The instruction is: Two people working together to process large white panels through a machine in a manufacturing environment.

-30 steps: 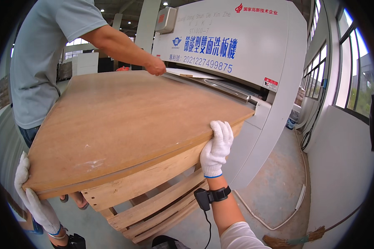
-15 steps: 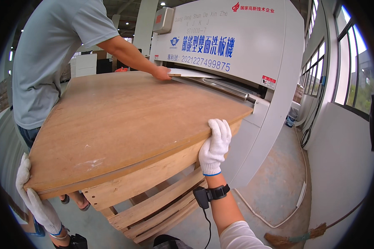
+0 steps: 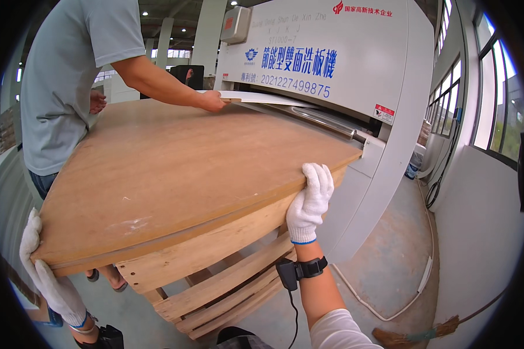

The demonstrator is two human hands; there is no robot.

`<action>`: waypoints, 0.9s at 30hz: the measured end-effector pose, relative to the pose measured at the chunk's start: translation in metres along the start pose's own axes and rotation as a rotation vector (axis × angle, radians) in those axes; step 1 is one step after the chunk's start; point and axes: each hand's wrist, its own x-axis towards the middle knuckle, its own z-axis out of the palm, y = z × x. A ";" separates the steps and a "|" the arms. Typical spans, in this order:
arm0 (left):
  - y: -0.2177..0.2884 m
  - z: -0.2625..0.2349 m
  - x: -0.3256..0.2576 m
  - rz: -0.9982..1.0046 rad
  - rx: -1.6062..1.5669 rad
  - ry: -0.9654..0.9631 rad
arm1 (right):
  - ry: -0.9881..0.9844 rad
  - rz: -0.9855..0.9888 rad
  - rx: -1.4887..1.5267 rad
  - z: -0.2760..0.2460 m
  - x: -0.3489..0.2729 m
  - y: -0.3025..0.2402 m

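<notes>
A wide brown wooden board (image 3: 174, 168) lies on a pale timber pallet (image 3: 215, 256). My left hand (image 3: 49, 279), in a white knit glove, grips the board's near left corner, its thumb by the top surface and its fingers along the side. My right hand (image 3: 310, 203), gloved alike, holds the near edge toward the right, with fingertips over the rim. Past the board's far edge, a thin white panel (image 3: 268, 98) sticks out of the slot of a large white machine (image 3: 355, 64). A co-worker's bare hand (image 3: 212, 101) holds that panel's left end.
The co-worker in a grey shirt (image 3: 55, 87) stands along the board's left side. Metal rollers (image 3: 326, 121) run below the machine's slot. A white cable (image 3: 355, 299) and a broom (image 3: 416, 334) lie on the floor at right, near the wall with windows (image 3: 498, 87).
The co-worker's hand and the white panel have moved left, with more of the panel out of the slot. The co-worker's other hand now shows. My hands keep their places on the board.
</notes>
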 end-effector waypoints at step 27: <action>-0.001 0.002 0.001 0.006 -0.032 0.007 | 0.021 -0.023 0.001 0.002 0.000 0.005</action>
